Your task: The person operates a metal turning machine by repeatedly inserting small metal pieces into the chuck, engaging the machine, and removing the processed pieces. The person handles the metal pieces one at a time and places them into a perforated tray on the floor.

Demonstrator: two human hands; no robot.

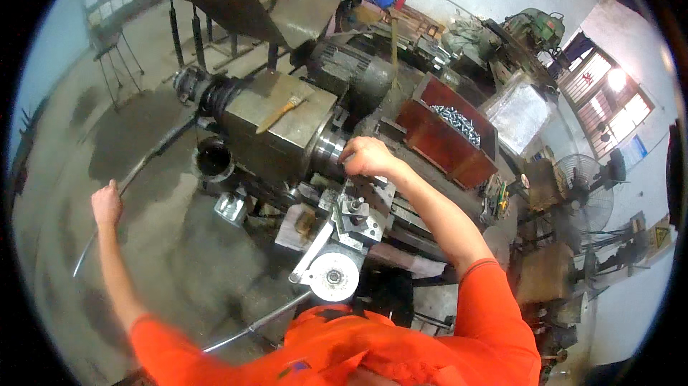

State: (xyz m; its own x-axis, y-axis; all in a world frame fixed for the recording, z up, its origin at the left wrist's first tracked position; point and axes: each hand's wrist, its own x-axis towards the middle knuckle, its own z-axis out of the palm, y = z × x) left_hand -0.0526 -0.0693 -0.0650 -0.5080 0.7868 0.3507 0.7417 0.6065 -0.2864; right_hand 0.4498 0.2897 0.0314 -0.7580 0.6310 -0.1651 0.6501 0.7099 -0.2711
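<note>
A lathe headstock [276,117] stands in front of me, with a paintbrush [279,113] lying on its top. At the left, my left hand [107,205] is closed round a long metal lever [143,162] that runs out from the headstock's far left end. My right hand [369,156] is at the shiny round chuck [329,149], its fingers curled in against the chuck's face. Whatever those fingers hold is hidden. Just below that hand sits the tool post [356,217] with its handle. Nearer to me is a pale round handwheel [334,276].
Right of the headstock, a red-brown box [448,135] holds many small metal parts [456,124]. A motor [351,74] sits behind the headstock. A metal rod [261,323] slants near my body. A fan [584,185] stands at the right, and a tilted metal sheet [312,2] at the back.
</note>
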